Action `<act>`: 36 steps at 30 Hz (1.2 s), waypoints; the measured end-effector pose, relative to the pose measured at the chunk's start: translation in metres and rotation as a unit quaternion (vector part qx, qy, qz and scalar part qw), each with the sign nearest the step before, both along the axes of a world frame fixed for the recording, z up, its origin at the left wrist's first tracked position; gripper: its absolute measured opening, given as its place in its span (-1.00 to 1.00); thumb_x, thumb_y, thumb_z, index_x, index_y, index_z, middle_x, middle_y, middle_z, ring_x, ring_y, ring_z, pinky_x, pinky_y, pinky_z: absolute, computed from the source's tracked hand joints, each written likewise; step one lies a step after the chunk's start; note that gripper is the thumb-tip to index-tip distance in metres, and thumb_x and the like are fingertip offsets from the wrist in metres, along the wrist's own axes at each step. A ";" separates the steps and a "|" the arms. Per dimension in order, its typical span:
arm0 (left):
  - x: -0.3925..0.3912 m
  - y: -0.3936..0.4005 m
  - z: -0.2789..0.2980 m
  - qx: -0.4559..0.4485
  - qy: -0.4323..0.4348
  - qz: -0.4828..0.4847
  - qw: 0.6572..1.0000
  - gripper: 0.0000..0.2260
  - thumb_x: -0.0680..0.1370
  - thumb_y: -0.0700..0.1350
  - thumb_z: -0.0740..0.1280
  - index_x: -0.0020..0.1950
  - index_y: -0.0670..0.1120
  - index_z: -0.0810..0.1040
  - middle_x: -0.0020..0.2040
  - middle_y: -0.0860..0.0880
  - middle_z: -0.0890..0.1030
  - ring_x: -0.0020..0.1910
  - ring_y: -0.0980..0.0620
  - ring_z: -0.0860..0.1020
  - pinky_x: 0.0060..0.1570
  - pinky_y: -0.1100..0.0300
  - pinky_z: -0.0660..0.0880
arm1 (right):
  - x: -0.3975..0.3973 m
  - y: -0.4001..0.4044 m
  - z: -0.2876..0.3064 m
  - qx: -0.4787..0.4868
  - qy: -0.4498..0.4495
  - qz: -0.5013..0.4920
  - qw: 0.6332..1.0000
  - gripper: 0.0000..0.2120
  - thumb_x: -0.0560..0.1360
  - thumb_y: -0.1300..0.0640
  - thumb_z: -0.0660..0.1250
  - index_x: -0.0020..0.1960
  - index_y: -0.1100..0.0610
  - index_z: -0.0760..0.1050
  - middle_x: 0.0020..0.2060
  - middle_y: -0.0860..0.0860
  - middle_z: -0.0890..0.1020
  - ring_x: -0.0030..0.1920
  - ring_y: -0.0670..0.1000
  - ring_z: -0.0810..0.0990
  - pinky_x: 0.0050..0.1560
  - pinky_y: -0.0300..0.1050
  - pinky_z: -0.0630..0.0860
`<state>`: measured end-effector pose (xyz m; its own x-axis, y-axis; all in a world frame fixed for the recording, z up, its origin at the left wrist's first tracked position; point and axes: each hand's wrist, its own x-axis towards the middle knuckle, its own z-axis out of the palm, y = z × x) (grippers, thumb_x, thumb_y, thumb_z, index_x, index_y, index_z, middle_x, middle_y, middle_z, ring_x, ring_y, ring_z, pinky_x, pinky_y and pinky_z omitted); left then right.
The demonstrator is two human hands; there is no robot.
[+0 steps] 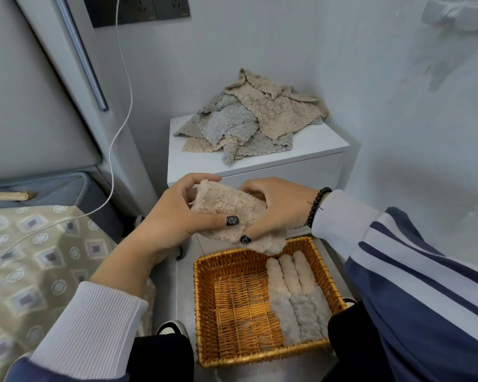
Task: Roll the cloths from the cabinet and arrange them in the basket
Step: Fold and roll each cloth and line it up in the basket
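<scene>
Frame centre: left hand (174, 213) and right hand (280, 209) both grip a fluffy beige cloth (226, 209), half-rolled, fingers (204, 180) curled over its top edge, thumbs pinching underneath. It hangs above the woven orange wicker basket (204, 312), lower centre. Loose cloth pile (249, 117) on white cabinet (315, 144), upper centre.
</scene>
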<state>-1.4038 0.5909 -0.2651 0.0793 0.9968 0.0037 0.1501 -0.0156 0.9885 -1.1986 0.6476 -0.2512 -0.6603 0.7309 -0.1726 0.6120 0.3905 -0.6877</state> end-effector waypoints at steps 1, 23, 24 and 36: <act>-0.004 0.001 -0.002 -0.001 -0.008 -0.010 1.000 -0.31 0.06 -0.14 0.67 0.17 0.02 0.57 -0.02 -0.02 0.69 -0.02 0.01 0.67 -0.11 0.16 0.62 | -0.003 0.000 -0.002 0.004 -0.008 0.012 1.000 -0.45 0.30 0.07 0.59 0.21 0.04 0.46 0.04 -0.09 0.61 0.01 -0.08 0.60 0.00 -0.26 0.53; 0.011 0.037 -0.069 -0.283 0.082 -0.021 0.955 -0.66 0.64 -0.06 0.28 0.37 -0.16 0.41 0.13 -0.14 0.60 0.02 -0.05 0.68 0.00 0.11 0.63 | -0.014 0.029 -0.125 -0.003 -0.152 -0.181 0.972 -0.77 0.48 -0.06 0.33 -0.04 0.10 0.49 -0.26 0.00 0.52 -0.27 0.01 0.49 -0.37 -0.19 0.34; 0.016 0.037 -0.075 -0.297 0.066 -0.020 0.952 -0.64 0.64 -0.03 0.27 0.40 -0.15 0.38 0.14 -0.14 0.58 0.05 -0.07 0.66 0.03 0.09 0.62 | -0.018 0.025 -0.134 -0.003 -0.131 -0.195 0.972 -0.78 0.47 -0.07 0.33 -0.05 0.09 0.49 -0.28 -0.02 0.52 -0.27 0.02 0.50 -0.38 -0.19 0.33; 0.041 0.069 -0.184 -0.418 0.022 0.007 0.908 -0.54 0.66 0.04 0.20 0.50 -0.14 0.27 0.44 -0.18 0.40 0.05 -0.12 0.59 0.09 0.05 0.52 | -0.041 -0.016 -0.258 -0.118 -0.038 -0.293 0.948 -0.56 0.43 0.11 0.31 0.29 0.10 0.33 0.03 0.02 0.52 0.05 0.08 0.54 -0.01 -0.05 0.55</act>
<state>-1.3625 0.6604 -0.4492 0.0492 0.6507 -0.7577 0.1837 0.7398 0.6473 -1.2396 0.6314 -0.5088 -0.1327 0.9032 -0.4082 0.7283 -0.1905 -0.6582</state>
